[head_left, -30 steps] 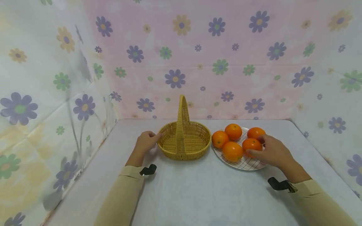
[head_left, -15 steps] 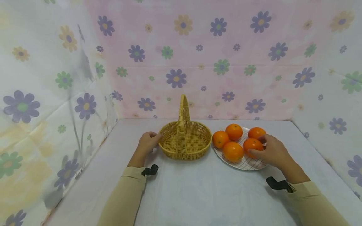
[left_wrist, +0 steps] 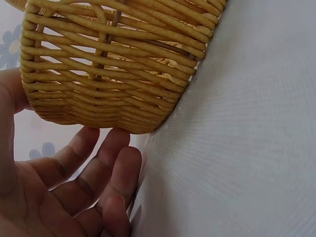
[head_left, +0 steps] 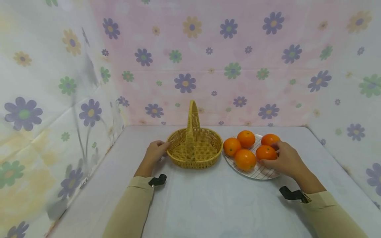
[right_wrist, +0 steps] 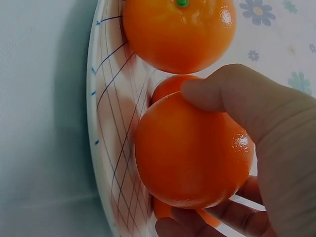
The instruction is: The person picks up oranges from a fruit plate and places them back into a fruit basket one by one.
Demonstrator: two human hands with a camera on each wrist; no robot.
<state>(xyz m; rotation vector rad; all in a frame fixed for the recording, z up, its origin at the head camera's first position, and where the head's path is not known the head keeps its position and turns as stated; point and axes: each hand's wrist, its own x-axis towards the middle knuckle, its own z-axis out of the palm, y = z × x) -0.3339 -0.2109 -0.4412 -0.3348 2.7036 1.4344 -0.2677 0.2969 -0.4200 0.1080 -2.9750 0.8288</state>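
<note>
A yellow woven basket (head_left: 205, 155) with a tall arched handle stands upright in the middle of the table, nothing inside it. At its left end my left hand (head_left: 154, 152) holds the rim, thumb on top and fingers against the outer wall; the left wrist view shows these fingertips touching the weave (left_wrist: 108, 74). On the right, my right hand (head_left: 287, 158) grips an orange (head_left: 266, 153) over a white plate (head_left: 258, 175) with a checked pattern. Thumb and fingers lie on opposite sides of this orange (right_wrist: 192, 153) in the right wrist view.
Several other oranges share the plate: one at the front (head_left: 245, 159), one beside the basket's right end (head_left: 231, 146), and more behind. A white cloth covers the table (head_left: 208, 201). Flower-printed fabric (head_left: 208, 59) hangs behind and at both sides.
The right hand's grasp on its orange has shifted very slightly, the thumb a little lower. The left hand, basket, plate and other oranges keep their places.
</note>
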